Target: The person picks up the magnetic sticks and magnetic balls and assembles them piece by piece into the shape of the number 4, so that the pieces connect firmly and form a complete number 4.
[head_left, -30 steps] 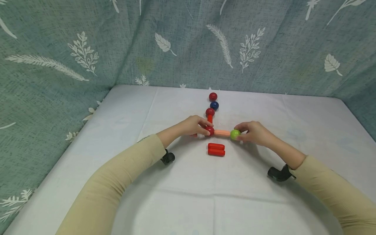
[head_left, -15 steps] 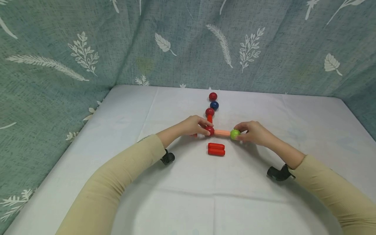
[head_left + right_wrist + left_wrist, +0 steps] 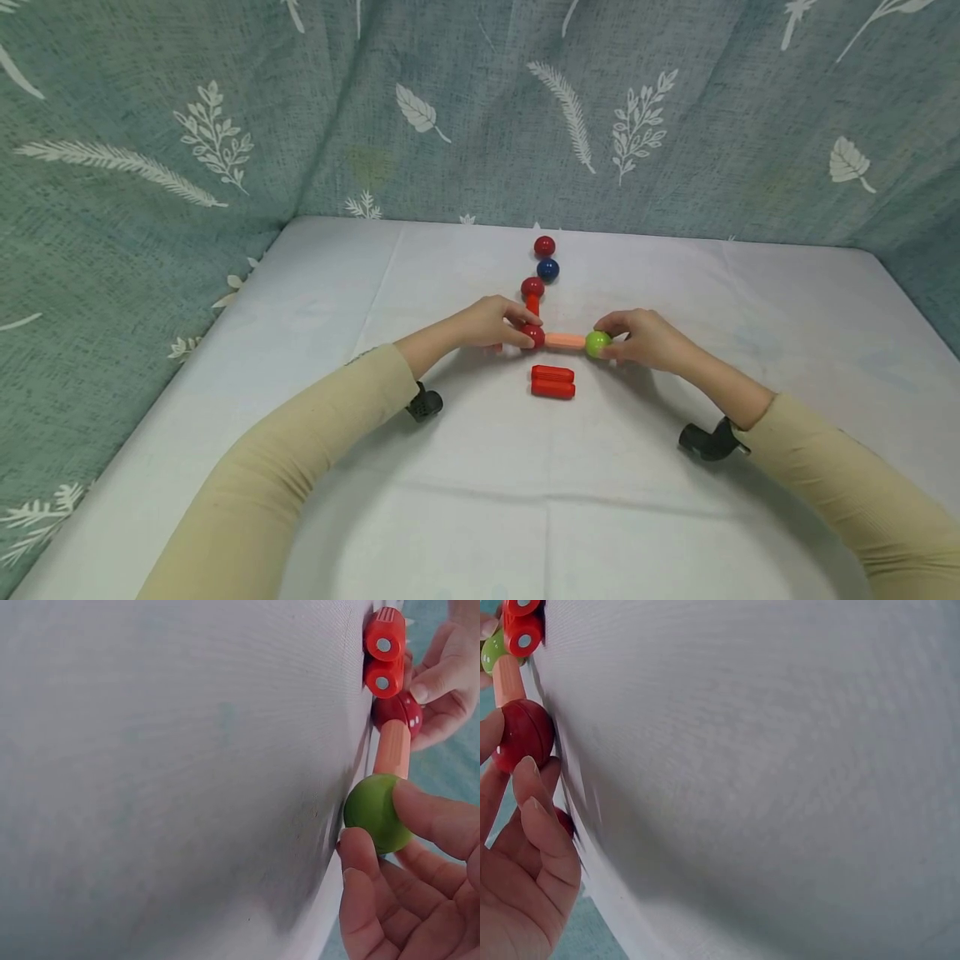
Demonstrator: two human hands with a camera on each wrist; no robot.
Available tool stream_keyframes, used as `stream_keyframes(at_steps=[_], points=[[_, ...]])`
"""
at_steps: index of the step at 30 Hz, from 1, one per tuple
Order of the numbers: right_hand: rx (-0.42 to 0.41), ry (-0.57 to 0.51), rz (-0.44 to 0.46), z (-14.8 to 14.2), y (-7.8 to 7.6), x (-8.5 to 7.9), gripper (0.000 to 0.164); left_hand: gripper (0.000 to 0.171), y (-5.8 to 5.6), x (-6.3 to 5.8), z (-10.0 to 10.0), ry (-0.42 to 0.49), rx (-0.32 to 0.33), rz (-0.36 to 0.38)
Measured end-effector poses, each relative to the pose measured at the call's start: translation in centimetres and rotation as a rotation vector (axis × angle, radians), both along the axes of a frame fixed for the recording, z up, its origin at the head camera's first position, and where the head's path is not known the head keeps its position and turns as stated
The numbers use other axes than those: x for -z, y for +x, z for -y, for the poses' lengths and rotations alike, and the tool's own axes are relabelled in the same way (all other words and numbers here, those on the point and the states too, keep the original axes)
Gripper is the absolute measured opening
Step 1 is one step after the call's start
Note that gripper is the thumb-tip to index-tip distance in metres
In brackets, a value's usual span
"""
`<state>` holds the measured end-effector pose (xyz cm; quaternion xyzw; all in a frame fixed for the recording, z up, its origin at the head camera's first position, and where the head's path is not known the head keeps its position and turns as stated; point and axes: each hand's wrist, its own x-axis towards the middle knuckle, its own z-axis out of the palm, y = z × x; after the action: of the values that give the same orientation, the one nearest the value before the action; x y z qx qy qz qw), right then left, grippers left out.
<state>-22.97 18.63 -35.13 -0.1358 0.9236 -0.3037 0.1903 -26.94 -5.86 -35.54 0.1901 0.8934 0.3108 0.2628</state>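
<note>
Head view centre: the left hand (image 3: 491, 321) pinches the red ball (image 3: 534, 336), the right hand (image 3: 645, 340) pinches the green ball (image 3: 597, 343); both grips should press evenly along the orange rod (image 3: 565, 340), flat on the table (image 3: 480, 500).

On the table (image 3: 675, 517) there are five balls: three red balls (image 3: 544, 247), one blue ball (image 3: 547, 269) and one green ball (image 3: 597, 343). There are five sticks that I can count: one orange stick (image 3: 565, 341), two loose red sticks (image 3: 552, 382) side by side, one red stick (image 3: 532, 307) between two red balls, and one partly hidden under the left hand (image 3: 491, 322).
</note>
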Motion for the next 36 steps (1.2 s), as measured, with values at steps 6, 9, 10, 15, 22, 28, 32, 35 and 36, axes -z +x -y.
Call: stream_keyframes(at_steps=[6,9,10,15,22,28,32,35,36], points=[[-0.013,-0.005,-0.002,0.05,-0.14,0.06,0.037,0.039,0.08,0.17,0.18,-0.003,-0.012,0.005],[-0.014,-0.002,-0.001,0.08,-0.20,0.14,0.036,0.039,0.21,0.21,0.17,-0.003,-0.025,0.011],[-0.012,0.000,0.001,0.09,-0.22,0.17,0.036,0.039,0.25,0.22,0.16,-0.005,-0.030,0.014],[0.002,0.013,0.018,0.19,-0.26,0.17,0.037,0.040,0.35,0.19,0.09,-0.004,-0.043,0.021],[0.007,0.024,0.026,0.24,-0.23,0.07,0.037,0.040,0.27,0.23,0.10,0.007,-0.043,0.019],[0.029,0.016,0.046,0.20,-0.20,0.08,0.038,0.040,0.10,0.39,0.10,0.012,-0.048,0.014],[0.036,0.016,0.051,0.18,-0.15,0.02,0.039,0.041,0.03,0.43,0.09,0.007,-0.045,0.007],[0.031,0.023,0.046,0.07,-0.18,-0.08,0.041,0.041,0.02,0.40,0.13,0.009,-0.041,0.003],[0.028,0.023,0.040,0.02,-0.18,-0.16,0.041,0.041,0.02,0.38,0.14,0.010,-0.040,0.002]])
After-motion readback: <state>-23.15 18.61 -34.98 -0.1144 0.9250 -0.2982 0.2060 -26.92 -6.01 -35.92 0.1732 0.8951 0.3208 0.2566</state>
